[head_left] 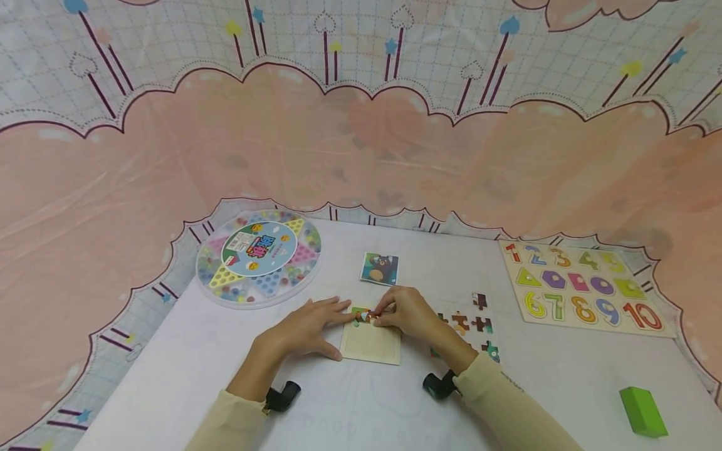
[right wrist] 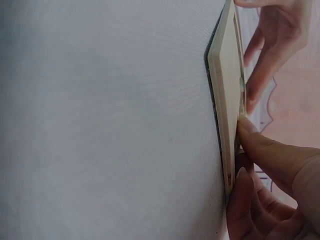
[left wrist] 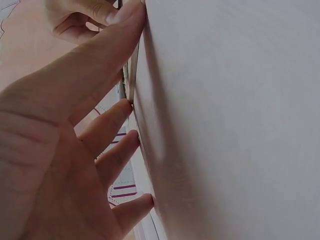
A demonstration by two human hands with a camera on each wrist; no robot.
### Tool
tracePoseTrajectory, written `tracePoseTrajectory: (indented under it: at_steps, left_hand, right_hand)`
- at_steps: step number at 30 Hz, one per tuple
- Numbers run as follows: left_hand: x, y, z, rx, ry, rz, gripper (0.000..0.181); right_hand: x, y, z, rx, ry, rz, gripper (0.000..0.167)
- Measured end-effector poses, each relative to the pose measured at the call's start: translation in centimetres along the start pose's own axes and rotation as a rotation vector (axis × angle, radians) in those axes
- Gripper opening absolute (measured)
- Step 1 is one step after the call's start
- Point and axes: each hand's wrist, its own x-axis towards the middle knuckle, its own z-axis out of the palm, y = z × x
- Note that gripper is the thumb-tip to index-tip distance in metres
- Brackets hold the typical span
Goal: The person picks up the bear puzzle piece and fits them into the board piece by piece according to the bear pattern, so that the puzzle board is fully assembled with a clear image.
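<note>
Puzzle tray [head_left: 369, 346] lies on the tabletop [head_left: 350, 410], its upper part partly covered. Right hand [head_left: 408, 311] pinches a puzzle piece [head_left: 370, 317], largely hidden by fingertips. Left hand [head_left: 307, 327], fingers extended and spread, touches the tray's left side. Right forearm partly obscures loose pieces [head_left: 482, 324] alongside.

Before a peach, cloud-patterned cloth [head_left: 361, 147] I see a round, star-patterned bead game board [head_left: 259, 249], a pale wooden number board [head_left: 567, 299] and a green rectangular block [head_left: 642, 412].
</note>
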Motion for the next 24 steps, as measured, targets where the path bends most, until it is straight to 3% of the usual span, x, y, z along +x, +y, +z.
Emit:
tracePoseTrajectory:
  at_steps: [14,20,24]
  left_hand:
    - [0.1,0.0,-0.1,0.033,-0.012,0.010,0.079]
    - [0.4,-0.1,0.0,0.034,-0.013,0.004,0.078]
    - [0.3,0.0,0.0,0.023,-0.013,-0.011,0.077]
  right_hand:
    - [-0.1,-0.2,-0.2,-0.017,-0.030,0.009,0.011]
    - [-0.3,0.0,-1.5,-0.037,-0.118,-0.036,0.021]
    - [-0.9,0.4,-2.8,-0.035,-0.113,-0.036,0.025]
